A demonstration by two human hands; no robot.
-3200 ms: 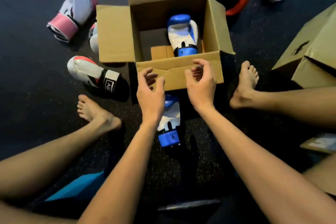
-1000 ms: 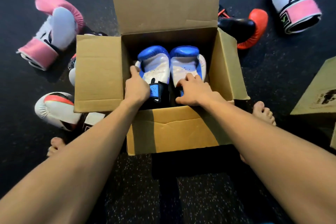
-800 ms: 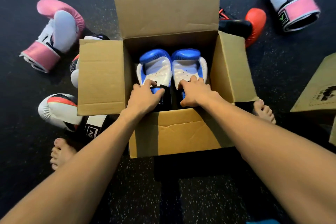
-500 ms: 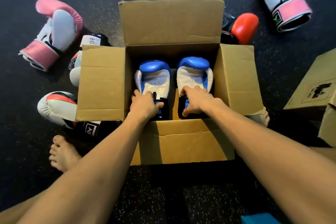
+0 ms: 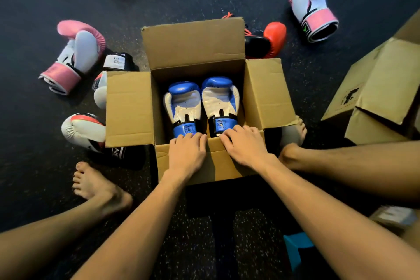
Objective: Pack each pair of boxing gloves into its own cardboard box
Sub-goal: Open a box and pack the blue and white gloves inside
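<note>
- Blue gloves (image 5: 183, 107): a pair, both inside the open box (image 5: 268, 93). They lie side by side, cuffs toward the person. A few seconds ago one lay on the floor outside, so this pair now counts as packed.
- Box flaps: all four stand open; closing them is likely the next step.
- Left hand (image 5: 187, 154): palm down on the near rim, drawn back from the cuff it pressed a moment ago. The fingers are released and fairly straight, tips at the blue cuff, grasping nothing.
- Right hand (image 5: 245, 146): same pose and withdrawal, fingers loose, tips at the other cuff.
- Unpacked: two pink gloves (image 5: 77, 54) well apart, a white glove (image 5: 81, 129) beside the left flap, a red glove (image 5: 272, 37) behind the box.
- Second box (image 5: 381, 91): at right.
</note>
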